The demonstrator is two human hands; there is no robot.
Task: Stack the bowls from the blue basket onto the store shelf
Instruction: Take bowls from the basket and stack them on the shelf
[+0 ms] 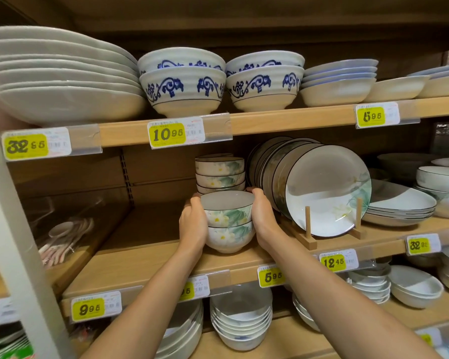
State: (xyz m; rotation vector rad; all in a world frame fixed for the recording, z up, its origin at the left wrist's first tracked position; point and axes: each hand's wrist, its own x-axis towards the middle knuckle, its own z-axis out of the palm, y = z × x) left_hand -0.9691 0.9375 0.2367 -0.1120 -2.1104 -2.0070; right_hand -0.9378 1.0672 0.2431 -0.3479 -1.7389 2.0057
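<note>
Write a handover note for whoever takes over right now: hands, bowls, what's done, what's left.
Left hand and right hand: each grips one side of the nested bowl pair.
The pair is at the front of the middle shelf; I cannot tell whether it rests on the board. A matching bowl stack stands directly behind it, with racked plates to the right.
Done: back stack is on the shelf.
Left: seat the pair and release. The blue basket is out of view, so the remaining count is unknown.

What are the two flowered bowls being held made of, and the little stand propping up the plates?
The two stacked white flower-printed bowls look like glazed ceramic, perhaps porcelain: smooth, glossy, with a thin dark rim. The small pale peg stand looks like bare wood: matte, light tan, with plain upright dowels.
</note>
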